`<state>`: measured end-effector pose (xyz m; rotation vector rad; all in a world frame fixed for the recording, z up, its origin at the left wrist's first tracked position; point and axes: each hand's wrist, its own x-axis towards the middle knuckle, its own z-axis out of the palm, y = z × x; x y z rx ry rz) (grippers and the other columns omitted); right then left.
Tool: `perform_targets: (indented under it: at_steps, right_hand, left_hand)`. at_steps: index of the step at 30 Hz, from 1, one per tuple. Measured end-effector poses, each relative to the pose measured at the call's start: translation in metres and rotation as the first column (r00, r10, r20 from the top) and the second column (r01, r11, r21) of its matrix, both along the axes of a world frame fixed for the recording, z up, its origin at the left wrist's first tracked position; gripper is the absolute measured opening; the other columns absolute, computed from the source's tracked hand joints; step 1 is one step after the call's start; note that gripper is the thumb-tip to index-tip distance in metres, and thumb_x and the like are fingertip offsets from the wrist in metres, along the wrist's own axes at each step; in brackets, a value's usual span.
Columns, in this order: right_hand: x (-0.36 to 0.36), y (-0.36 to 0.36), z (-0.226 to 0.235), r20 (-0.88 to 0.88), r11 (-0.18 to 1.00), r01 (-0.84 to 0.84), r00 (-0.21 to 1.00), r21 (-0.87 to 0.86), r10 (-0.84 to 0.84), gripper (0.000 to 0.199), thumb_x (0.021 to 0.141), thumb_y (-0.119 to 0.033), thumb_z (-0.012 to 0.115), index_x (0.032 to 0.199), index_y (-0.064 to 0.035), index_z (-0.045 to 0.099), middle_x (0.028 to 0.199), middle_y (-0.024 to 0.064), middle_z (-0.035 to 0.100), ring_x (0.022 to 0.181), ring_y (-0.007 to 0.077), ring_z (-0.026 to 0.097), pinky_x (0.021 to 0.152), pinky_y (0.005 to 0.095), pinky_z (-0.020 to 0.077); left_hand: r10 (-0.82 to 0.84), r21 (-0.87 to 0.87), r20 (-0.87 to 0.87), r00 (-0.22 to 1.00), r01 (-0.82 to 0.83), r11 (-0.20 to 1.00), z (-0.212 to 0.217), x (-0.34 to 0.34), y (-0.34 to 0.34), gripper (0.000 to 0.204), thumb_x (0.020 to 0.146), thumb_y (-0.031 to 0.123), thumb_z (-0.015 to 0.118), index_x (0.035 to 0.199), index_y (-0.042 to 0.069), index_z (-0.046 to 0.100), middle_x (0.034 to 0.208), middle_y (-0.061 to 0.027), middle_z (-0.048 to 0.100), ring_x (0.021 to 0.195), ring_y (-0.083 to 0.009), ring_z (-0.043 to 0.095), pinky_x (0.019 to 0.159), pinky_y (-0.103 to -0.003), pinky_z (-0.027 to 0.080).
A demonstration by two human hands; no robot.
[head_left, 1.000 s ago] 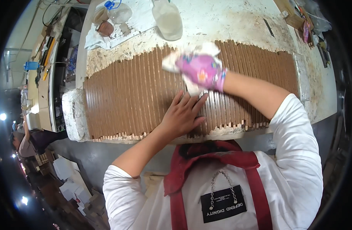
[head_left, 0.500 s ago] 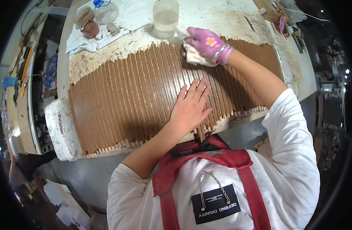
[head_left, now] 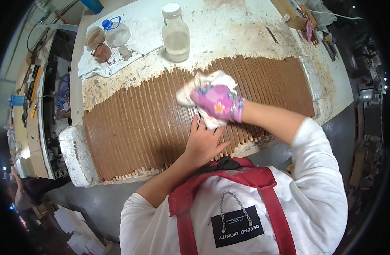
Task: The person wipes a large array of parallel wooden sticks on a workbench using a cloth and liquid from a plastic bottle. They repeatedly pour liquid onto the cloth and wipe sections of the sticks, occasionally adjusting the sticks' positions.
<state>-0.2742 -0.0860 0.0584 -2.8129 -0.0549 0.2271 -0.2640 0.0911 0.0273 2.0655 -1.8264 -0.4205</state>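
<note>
A long row of thin brown wooden strips (head_left: 131, 127), packed side by side, runs across the table in front of me. My left hand (head_left: 203, 142), bare, lies flat on the strips near their close edge, fingers spread. Just beyond it, my right hand (head_left: 214, 102) in a purple flowered glove presses a crumpled off-white cloth (head_left: 220, 78) onto the middle of the strips. The cloth bunches out around the glove and reaches the left fingertips. Motion blurs the gloved fingers a little, and they are partly hidden in the cloth.
Past the strips stands a clear bottle of liquid (head_left: 176, 38). At the far left, a jug with a blue cap (head_left: 117, 34) and a brown-stained jar (head_left: 102, 53) rest on a white cloth (head_left: 90, 68). White wrapped blocks (head_left: 78, 155) flank the row's ends.
My right hand has drawn the cloth from the far edge of the strips toward me and left. My left hand stays flat on the strips. The view has shifted, showing the whole bottle.
</note>
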Motion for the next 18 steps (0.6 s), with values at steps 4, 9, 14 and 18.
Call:
perform_targets:
  at_steps: [4,9,14,18]
  right_hand:
    - [0.064,-0.032,0.008,0.060,0.970,0.241,0.968,0.036,-0.243,0.035,0.097,-0.029,0.032,0.096,-0.0035,0.056,0.078,0.0192,0.064,0.073,0.0334,0.065,0.068,0.0446,0.0520]
    - [0.025,-0.006,0.016,-0.158,0.993,0.088,0.985,0.079,-0.075,0.042,0.099,-0.032,0.026,0.096,-0.0025,0.055,0.085,0.0207,0.064,0.075,0.0352,0.065,0.068,0.0446,0.0525]
    - [0.075,-0.032,0.042,-0.385,0.865,0.489,0.825,0.115,-0.415,0.037,0.100,-0.032,0.031,0.093,-0.0070,0.057,0.072,0.0141,0.060,0.062,0.0240,0.060,0.056,0.0345,0.0510]
    - [0.069,-0.051,0.040,-0.243,0.935,0.355,0.907,0.004,-0.343,0.021,0.098,-0.024,0.046,0.098,-0.0083,0.061,0.075,0.0090,0.064,0.062,0.0126,0.060,0.054,0.0288,0.0513]
  left_hand:
    - [0.040,-0.145,0.052,0.998,-0.032,0.989,0.008,-0.005,-0.003,0.068,0.081,0.045,0.065,0.136,0.011,0.048,0.137,-0.0144,0.046,0.122,-0.0413,0.043,0.107,-0.059,0.025]
    - [0.035,0.003,-0.001,0.999,-0.035,0.999,-0.002,-0.002,-0.001,0.069,0.081,0.046,0.064,0.137,0.011,0.046,0.146,-0.0139,0.035,0.126,-0.0420,0.037,0.107,-0.057,0.026]
    - [0.028,-0.096,0.048,0.998,-0.024,0.995,0.007,-0.002,-0.007,0.070,0.082,0.046,0.063,0.139,0.011,0.043,0.148,-0.0126,0.033,0.133,-0.0424,0.030,0.107,-0.058,0.025]
    - [0.043,-0.070,0.039,0.998,-0.040,0.997,0.003,0.003,-0.003,0.071,0.083,0.048,0.061,0.140,0.012,0.042,0.148,-0.0117,0.033,0.135,-0.0419,0.028,0.108,-0.058,0.024]
